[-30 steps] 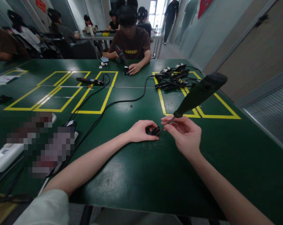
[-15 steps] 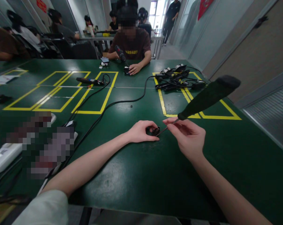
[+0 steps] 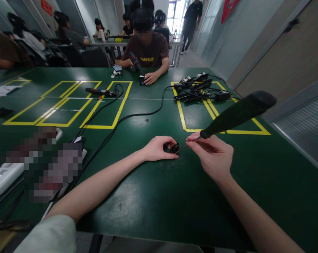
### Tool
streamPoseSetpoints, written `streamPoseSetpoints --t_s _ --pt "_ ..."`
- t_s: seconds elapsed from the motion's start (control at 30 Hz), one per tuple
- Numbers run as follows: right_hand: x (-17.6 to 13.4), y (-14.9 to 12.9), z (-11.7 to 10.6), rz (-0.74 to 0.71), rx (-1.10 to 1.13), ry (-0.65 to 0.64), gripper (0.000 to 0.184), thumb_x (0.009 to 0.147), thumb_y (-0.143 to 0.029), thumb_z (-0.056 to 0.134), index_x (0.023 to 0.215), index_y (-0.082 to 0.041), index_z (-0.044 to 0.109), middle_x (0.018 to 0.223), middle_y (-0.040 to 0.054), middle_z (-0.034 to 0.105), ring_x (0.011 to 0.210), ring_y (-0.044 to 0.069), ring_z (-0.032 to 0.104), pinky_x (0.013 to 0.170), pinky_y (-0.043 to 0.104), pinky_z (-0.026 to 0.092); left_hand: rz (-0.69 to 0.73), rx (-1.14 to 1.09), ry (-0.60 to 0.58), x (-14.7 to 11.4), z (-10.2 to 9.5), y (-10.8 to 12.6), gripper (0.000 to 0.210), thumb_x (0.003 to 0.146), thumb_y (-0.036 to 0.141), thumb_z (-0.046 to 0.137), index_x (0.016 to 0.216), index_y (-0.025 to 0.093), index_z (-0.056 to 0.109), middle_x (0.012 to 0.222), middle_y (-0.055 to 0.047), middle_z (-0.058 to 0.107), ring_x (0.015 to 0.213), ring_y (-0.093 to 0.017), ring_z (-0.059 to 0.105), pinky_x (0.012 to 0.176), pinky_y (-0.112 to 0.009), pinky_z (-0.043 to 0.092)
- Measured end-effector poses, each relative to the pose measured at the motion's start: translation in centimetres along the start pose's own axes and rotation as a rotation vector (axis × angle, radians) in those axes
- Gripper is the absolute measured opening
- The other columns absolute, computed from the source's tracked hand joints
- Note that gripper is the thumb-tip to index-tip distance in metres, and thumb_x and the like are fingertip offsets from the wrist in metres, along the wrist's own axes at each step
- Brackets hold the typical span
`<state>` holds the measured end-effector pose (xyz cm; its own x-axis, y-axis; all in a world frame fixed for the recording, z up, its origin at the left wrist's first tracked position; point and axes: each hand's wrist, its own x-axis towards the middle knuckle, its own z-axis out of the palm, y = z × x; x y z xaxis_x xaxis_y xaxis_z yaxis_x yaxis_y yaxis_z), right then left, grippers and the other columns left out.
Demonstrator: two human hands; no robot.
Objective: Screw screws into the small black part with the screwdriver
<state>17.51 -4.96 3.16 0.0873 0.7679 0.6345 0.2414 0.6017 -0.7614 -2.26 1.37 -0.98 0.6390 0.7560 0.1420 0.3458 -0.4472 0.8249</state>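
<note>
My left hand (image 3: 161,147) rests on the table, its thumb and fingers curled around a small dark part (image 3: 175,147) with a short tube-like end sticking up. The part's exact kind is too small to make out. In my right hand (image 3: 214,154) is a screwdriver (image 3: 235,114), its shaft pinched between thumb and fingertips. The thick dark green handle slants up to the right, away from the palm. Down at the left, the thin tip reaches the lower right side of the part, close to my left thumb.
Across the green table (image 3: 138,196) a co-worker (image 3: 148,49) holds a power screwdriver (image 3: 134,60). Black cabled devices (image 3: 198,89) lie in a heap at the back right. Another corded tool (image 3: 101,92) lies at back left. A white power strip (image 3: 6,177) and cables (image 3: 108,135) occupy the left.
The screwdriver's handle has tipped lower and slightly to the right, and my right hand has shifted a little right with it. My left hand stays around the dark part.
</note>
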Motion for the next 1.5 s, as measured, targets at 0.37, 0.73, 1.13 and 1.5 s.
streamPoseSetpoints --t_s 0.37,0.73,1.13,1.5 --pt "-0.1 -0.3 0.0 0.115 0.035 -0.024 0.005 0.082 -0.017 0.083 0.086 -0.020 0.082 0.086 0.0055 0.086 0.075 0.023 0.083 0.073 0.032 0.071 0.027 0.017 0.021 0.0 0.1 -0.3 0.040 0.074 0.043 0.088 0.101 0.017 0.073 0.090 0.000 0.072 0.080 -0.016 0.063 0.077 -0.027 0.049" --pt "-0.3 0.4 0.9 0.147 0.110 -0.042 0.013 0.089 -0.025 0.078 0.101 -0.022 0.076 0.091 0.0045 0.081 0.081 0.019 0.080 0.078 0.034 0.070 0.000 0.006 0.008 0.0 0.1 0.0 0.038 0.073 0.041 0.088 0.099 0.017 0.073 0.087 0.000 0.072 0.078 -0.015 0.062 0.077 -0.027 0.049" --pt "-0.2 0.0 0.7 0.111 0.073 -0.117 0.009 0.088 -0.017 0.075 0.095 -0.022 0.079 0.097 0.0065 0.081 0.085 0.021 0.079 0.072 0.033 0.070 0.007 0.000 0.014 0.0 0.1 0.1 0.038 0.073 0.039 0.089 0.100 0.017 0.073 0.089 0.000 0.072 0.079 -0.015 0.063 0.076 -0.027 0.048" --pt "-0.9 1.1 0.7 0.179 0.093 -0.019 0.013 0.086 -0.019 0.078 0.099 -0.020 0.079 0.093 0.0074 0.084 0.079 0.022 0.082 0.072 0.035 0.070 0.010 -0.002 0.016 0.0 0.1 0.0 0.039 0.073 0.039 0.089 0.101 0.017 0.074 0.090 -0.001 0.073 0.078 -0.015 0.063 0.075 -0.027 0.048"
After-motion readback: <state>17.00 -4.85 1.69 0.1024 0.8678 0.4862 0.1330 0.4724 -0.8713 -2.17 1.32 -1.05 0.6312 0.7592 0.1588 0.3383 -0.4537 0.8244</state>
